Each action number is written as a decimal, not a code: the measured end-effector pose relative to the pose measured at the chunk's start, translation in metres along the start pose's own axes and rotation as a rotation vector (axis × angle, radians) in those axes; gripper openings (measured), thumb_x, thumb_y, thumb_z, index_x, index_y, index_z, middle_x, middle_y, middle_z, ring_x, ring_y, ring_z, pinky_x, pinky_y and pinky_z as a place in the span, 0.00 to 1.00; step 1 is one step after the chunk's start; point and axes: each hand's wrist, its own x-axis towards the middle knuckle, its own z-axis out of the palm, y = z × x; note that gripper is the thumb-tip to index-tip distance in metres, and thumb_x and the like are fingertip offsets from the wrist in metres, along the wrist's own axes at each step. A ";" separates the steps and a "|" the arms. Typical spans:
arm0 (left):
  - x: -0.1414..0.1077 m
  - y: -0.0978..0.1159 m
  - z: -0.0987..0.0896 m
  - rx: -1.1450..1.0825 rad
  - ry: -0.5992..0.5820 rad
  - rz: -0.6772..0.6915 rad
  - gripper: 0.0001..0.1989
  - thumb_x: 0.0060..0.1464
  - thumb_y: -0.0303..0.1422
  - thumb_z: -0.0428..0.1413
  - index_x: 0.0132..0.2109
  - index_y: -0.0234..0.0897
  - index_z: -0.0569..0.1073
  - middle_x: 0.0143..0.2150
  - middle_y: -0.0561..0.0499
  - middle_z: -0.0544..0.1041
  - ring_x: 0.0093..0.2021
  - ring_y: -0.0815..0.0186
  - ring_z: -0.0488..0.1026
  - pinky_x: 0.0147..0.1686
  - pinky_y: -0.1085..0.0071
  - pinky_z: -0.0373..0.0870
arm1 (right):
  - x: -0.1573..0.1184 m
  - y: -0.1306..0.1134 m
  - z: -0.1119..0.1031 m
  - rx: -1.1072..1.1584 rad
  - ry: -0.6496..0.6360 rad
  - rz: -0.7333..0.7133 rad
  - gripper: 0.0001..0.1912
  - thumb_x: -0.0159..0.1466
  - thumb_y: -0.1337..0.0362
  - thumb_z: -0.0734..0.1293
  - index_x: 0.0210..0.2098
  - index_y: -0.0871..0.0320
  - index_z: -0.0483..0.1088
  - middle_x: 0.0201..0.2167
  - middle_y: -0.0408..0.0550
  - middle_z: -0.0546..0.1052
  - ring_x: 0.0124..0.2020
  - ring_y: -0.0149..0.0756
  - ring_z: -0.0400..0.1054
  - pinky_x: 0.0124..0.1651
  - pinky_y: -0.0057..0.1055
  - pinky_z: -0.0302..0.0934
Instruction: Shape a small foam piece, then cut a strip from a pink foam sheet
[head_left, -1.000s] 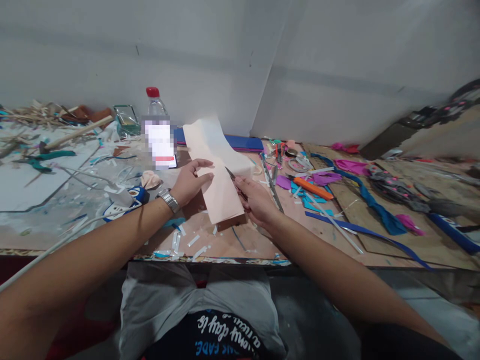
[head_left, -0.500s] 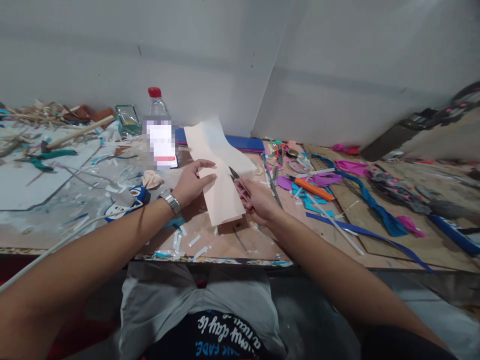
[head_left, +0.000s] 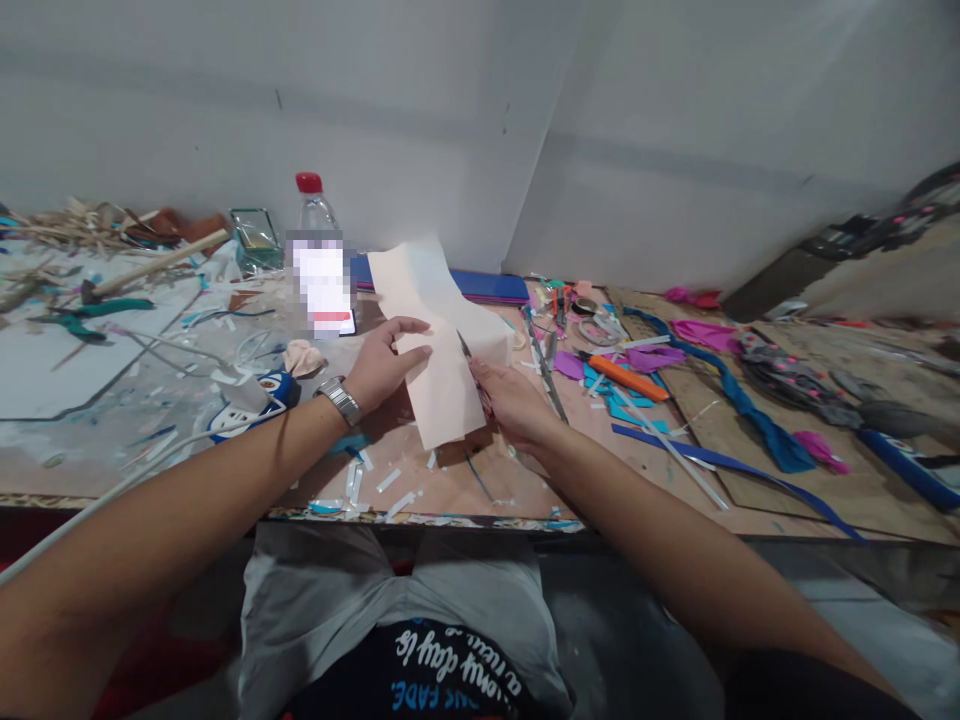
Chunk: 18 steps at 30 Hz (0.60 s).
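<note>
A long pale peach paper sheet (head_left: 442,385) is held above the table, its upper part spreading toward the wall. My left hand (head_left: 386,365), with a metal watch on the wrist, pinches the sheet's left edge between thumb and fingers. On the sheet's right side, my right hand (head_left: 510,400) is closed around a pair of scissors (head_left: 463,345). The dark blades lie at the paper, partly hidden by it, and the handles are mostly covered by my fingers.
On the table (head_left: 390,500) lie white and blue scraps. A red-capped bottle (head_left: 316,212) and a lit phone (head_left: 322,285) stand at the back. A power strip (head_left: 251,405) and green pliers (head_left: 90,318) are left; an orange cutter (head_left: 626,378) and blue ribbon (head_left: 739,395) are right.
The scissor blades have come closer together at the paper, and my right hand has turned slightly. The sheet's lower right corner has shifted a little left. My left hand keeps its grip.
</note>
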 end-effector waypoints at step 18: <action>0.000 0.000 0.000 -0.173 -0.009 -0.100 0.15 0.54 0.36 0.61 0.48 0.37 0.77 0.49 0.47 0.78 0.41 0.62 0.74 0.42 0.65 0.71 | -0.007 -0.004 0.008 0.178 -0.126 0.121 0.13 0.70 0.57 0.64 0.37 0.59 0.73 0.21 0.43 0.75 0.21 0.32 0.66 0.27 0.28 0.67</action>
